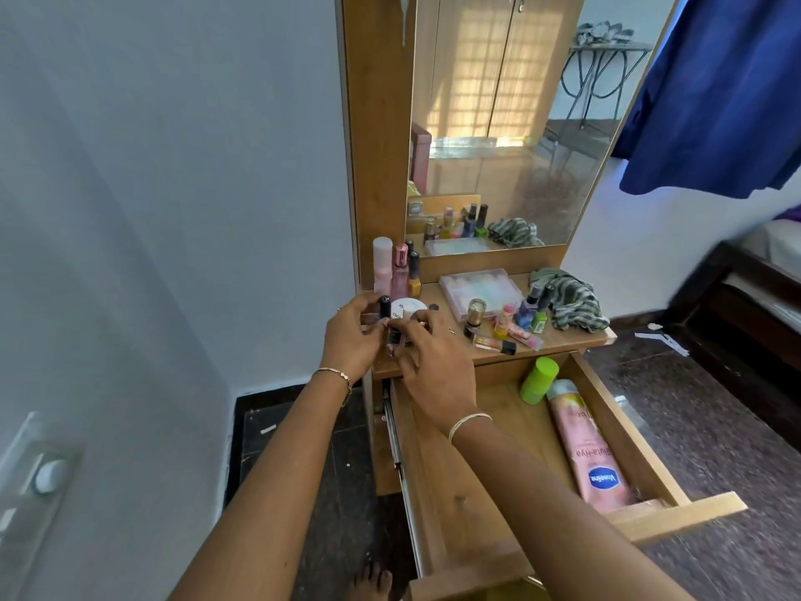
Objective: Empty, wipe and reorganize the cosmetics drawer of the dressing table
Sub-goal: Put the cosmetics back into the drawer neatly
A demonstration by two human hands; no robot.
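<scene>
At the dresser top (568,340) the left hand (353,336) grips a black-capped bottle (384,306), and the right hand (433,370) pinches a small dark bottle (394,336). The open drawer (511,409) lies at five o'clock from them, holding a pink lotion bottle (594,461).

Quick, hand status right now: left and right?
Left hand: grips a black-capped bottle.
Right hand: fingers curled over a small dark bottle; whether it grips it cannot be told.

Lotion bottle (594,453) lies in the drawer (446,479), cloth (572,299) on the shelf (559,341) above
</scene>
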